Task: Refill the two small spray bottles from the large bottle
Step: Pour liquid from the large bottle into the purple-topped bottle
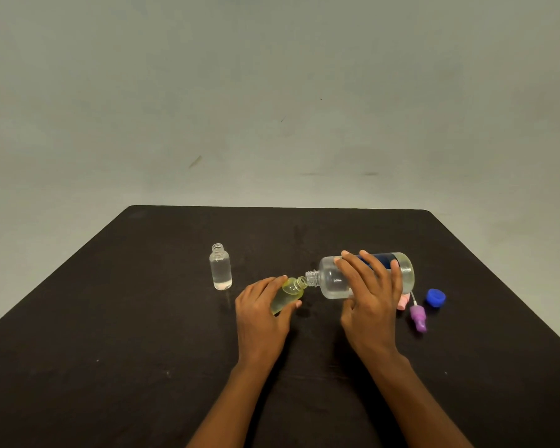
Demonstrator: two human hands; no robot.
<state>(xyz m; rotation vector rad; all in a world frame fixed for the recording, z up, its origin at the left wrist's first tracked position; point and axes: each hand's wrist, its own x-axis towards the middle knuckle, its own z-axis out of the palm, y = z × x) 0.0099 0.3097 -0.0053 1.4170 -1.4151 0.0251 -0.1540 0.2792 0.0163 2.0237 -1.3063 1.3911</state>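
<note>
Head view shows our right hand (370,286) wrapped over the large bottle (366,274), fingers closed across its blue label, tipping it almost flat so its open threaded mouth points left. Our left hand (262,307) is clamped around the yellow-tinted small bottle (288,294), leaning it toward that mouth until the two necks nearly touch (whether liquid is passing we cannot tell). Farther left, well apart, the clear small bottle (221,266) stands upright and uncapped, with some clear liquid inside. To the right of the large bottle lie a purple spray head (418,318), a blue cap (435,297) and something pink (402,303) mostly hidden behind our hand. We judge the risk to be spilling on the black table (110,318): both necks are narrow, so a slight misalignment or too steep a tilt would send liquid past the opening.
</note>
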